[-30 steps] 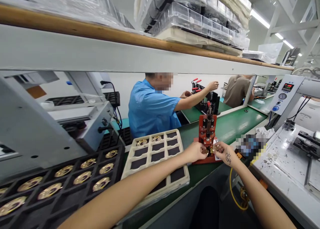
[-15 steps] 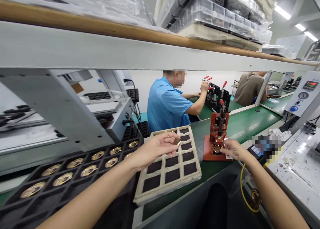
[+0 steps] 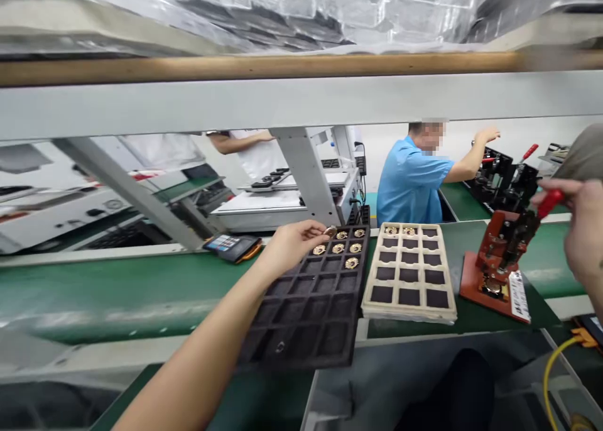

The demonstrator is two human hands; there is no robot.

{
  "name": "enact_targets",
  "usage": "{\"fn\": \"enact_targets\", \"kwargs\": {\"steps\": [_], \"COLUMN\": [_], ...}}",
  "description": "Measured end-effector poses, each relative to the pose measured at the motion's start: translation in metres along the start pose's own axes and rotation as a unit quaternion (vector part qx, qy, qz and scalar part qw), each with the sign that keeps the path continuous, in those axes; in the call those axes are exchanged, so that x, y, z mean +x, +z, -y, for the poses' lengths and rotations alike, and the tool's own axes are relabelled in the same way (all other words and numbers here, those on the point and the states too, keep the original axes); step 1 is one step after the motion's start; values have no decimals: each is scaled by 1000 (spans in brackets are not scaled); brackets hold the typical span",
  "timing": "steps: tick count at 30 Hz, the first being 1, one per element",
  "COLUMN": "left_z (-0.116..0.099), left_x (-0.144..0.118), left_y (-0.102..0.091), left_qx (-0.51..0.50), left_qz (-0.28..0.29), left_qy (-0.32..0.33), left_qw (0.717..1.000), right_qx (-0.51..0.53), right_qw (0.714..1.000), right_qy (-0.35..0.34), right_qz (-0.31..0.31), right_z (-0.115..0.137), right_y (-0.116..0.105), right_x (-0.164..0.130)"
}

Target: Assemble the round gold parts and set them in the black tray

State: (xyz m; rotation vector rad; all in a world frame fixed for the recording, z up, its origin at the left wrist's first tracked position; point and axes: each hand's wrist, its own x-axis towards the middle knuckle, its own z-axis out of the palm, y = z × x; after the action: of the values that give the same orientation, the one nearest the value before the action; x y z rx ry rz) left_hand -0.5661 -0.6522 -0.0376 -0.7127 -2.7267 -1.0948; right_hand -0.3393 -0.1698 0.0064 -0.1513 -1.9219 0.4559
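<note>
My left hand [image 3: 298,245] reaches over the far side of a black compartment tray [image 3: 315,327]. Its fingertips are closed on a small round metal part [image 3: 331,232], partly hidden by the fingers. Several gold-coloured rings [image 3: 351,263] lie in the tray's compartments around it. At the right edge, my right hand [image 3: 584,227] grips the red lever handle [image 3: 550,203] of a small red-brown clamp press [image 3: 487,242]; some of its fingers are hidden. A round metal piece [image 3: 492,286] sits in the press's base.
Between black tray and press stands a cream tray [image 3: 370,308] with gold parts in two far compartments. A handheld device [image 3: 233,247] lies left on the green work surface [image 3: 155,289]. A co-worker in blue [image 3: 407,186] works opposite. A shelf beam [image 3: 301,101] crosses above.
The view has swung left. My left hand has moved from above the cream tray to the black tray with a round part. My right hand has gone from the press base up to its red lever.
</note>
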Motion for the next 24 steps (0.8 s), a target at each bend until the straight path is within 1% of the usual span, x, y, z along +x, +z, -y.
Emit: {"fn": "enact_targets", "kwargs": {"steps": [1, 3, 5, 7, 9, 11, 13, 15, 17, 19, 21, 24], "left_z": [12, 36, 56, 71, 83, 92, 99, 100, 93, 75, 46, -9], "left_x": [-2, -3, 0, 3, 3, 0, -3, -2, 8, 28, 55, 96], "left_y": [-3, -1, 11, 30, 50, 65, 72, 74, 77, 88, 110, 157], "left_qx": [23, 61, 91, 116, 138, 156, 166, 169, 168, 159, 143, 123], "left_qz": [1, 15, 39, 68, 97, 123, 144, 155, 151, 140, 133, 143], "left_qy": [-4, -9, -7, -1, 5, 10, 16, 23, 35, 55, 84, 116], "left_qw": [1000, 998, 995, 991, 986, 980, 976, 973, 974, 976, 977, 975], "right_qx": [-9, 12, 49, 70, 70, 58, 34, 4, -13, -27, -42, -44], "right_qw": [1000, 999, 996, 992, 992, 991, 990, 990, 990, 988, 986, 986], "right_qy": [8, -34, -79, -94, -80, -56, -23, 6, 27, 48, 63, 45], "right_qz": [-17, -22, 6, 42, 68, 103, 135, 143, 139, 146, 152, 153], "right_z": [8, 12, 8, 4, 4, 7, 9, 7, 5, 6, 13, 28], "right_y": [-7, -15, -14, -11, -13, -23, -40, -58, -74, -85, -90, -94], "right_x": [-20, -57, -83, -95, -102, -111, -126, -145, -164, -177, -182, -181]}}
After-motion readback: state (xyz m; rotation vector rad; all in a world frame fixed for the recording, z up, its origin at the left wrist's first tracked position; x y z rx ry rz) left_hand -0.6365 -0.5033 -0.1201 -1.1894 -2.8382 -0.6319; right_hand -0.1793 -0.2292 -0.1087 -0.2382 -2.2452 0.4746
